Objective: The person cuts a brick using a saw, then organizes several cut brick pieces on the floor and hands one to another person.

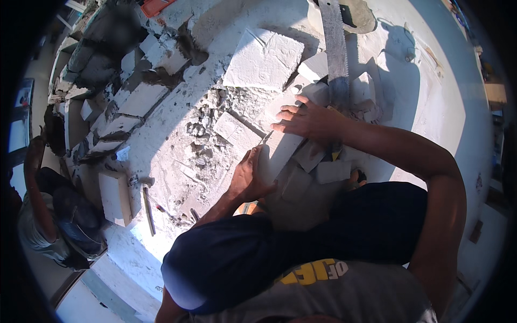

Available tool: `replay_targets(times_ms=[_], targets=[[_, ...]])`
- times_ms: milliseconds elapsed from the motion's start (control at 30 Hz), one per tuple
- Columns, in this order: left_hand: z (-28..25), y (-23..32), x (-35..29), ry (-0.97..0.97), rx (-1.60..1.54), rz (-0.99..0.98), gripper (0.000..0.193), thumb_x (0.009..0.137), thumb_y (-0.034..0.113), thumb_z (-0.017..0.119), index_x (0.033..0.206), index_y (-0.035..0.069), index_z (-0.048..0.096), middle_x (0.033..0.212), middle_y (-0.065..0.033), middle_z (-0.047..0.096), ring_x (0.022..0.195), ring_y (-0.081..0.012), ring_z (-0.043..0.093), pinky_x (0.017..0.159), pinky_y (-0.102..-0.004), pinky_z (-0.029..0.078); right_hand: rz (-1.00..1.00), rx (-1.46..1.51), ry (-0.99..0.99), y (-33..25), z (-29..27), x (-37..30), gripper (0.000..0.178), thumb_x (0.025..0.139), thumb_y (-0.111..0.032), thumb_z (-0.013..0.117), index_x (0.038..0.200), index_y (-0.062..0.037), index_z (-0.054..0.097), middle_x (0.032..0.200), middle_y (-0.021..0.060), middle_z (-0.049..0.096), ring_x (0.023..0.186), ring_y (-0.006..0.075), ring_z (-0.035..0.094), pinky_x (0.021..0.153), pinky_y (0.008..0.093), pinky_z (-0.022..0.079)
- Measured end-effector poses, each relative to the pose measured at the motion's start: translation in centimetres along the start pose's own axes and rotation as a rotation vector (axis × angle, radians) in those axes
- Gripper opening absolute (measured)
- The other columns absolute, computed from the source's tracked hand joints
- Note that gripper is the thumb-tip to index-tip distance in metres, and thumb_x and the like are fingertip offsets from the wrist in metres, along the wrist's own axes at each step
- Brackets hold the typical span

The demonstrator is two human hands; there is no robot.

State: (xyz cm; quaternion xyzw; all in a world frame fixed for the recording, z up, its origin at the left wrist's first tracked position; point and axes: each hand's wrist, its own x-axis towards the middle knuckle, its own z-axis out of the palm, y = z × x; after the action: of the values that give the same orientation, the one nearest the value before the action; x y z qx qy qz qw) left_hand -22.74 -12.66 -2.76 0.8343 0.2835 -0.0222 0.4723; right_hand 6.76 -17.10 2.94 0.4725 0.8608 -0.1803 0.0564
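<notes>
A pale rectangular block (281, 154), like lightweight masonry, lies slanted between my two hands in front of my knees. My left hand (249, 176) grips its near left side, thumb toward the near end. Over its far end lies my right hand (308, 119), fingers bent across it and slightly apart; the thumb is hidden. Just beyond my right hand rests a handsaw (335, 48) with a broad, dusty blade. A smaller flat block (236, 132) sits left of the held one. Several cut offcuts (333, 171) are scattered to its right.
A large white slab (264, 60) lies ahead, with crumbled rubble (202, 137) beside it. Broken blocks (142, 99) are piled at the left. A block (114, 197) stands near a thin tool (147, 209). Another person (67, 210) crouches at the far left.
</notes>
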Motion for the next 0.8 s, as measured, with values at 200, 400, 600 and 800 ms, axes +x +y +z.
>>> replay_targets(times_ms=[200,400,600,800], targets=[[-4.6,1.0,0.0,-0.04,-0.21,0.141,0.095,0.069,0.024,0.091,0.151,0.0,0.05,0.134,-0.0226,0.067,0.123,-0.0355,0.069,0.104,-0.0438,0.056,0.005,0.03,-0.027,-1.5,-0.8,0.1,0.102,0.071,-0.045,0.094,0.154,-0.0121,0.045,0.14,0.0153,0.059,0.136,0.0317,0.056,0.117,0.054,0.04],[-11.9,1.4,2.8,0.494,-0.147,0.222,0.048,0.097,0.027,0.078,0.13,-0.006,0.067,0.121,-0.0255,0.071,0.114,-0.0325,0.072,0.097,-0.0449,0.058,0.458,0.325,0.057,-0.2,-6.4,-7.3,0.089,0.082,-0.047,0.087,0.145,-0.0009,0.046,0.135,0.0214,0.06,0.127,0.039,0.059,0.107,0.0517,0.048],[-15.0,12.6,13.1,0.178,0.268,0.457,0.047,0.097,0.027,0.077,0.129,-0.006,0.064,0.123,-0.0253,0.07,0.115,-0.037,0.071,0.097,-0.0458,0.058,1.135,0.443,0.776,0.3,-4.7,-18.6,0.081,0.084,-0.046,0.086,0.139,0.0015,0.05,0.123,0.0238,0.067,0.111,0.0358,0.068,0.098,0.0466,0.052],[-3.3,18.8,25.5,-0.138,0.417,0.59,0.095,0.083,0.032,0.091,0.151,-0.008,0.038,0.143,-0.0341,0.05,0.134,-0.0491,0.053,0.11,-0.051,0.048,1.547,1.022,1.493,-1.5,6.6,-21.9,0.078,0.099,-0.044,0.075,0.153,0.0021,0.044,0.139,0.0168,0.061,0.125,0.0255,0.06,0.108,0.0376,0.048]])
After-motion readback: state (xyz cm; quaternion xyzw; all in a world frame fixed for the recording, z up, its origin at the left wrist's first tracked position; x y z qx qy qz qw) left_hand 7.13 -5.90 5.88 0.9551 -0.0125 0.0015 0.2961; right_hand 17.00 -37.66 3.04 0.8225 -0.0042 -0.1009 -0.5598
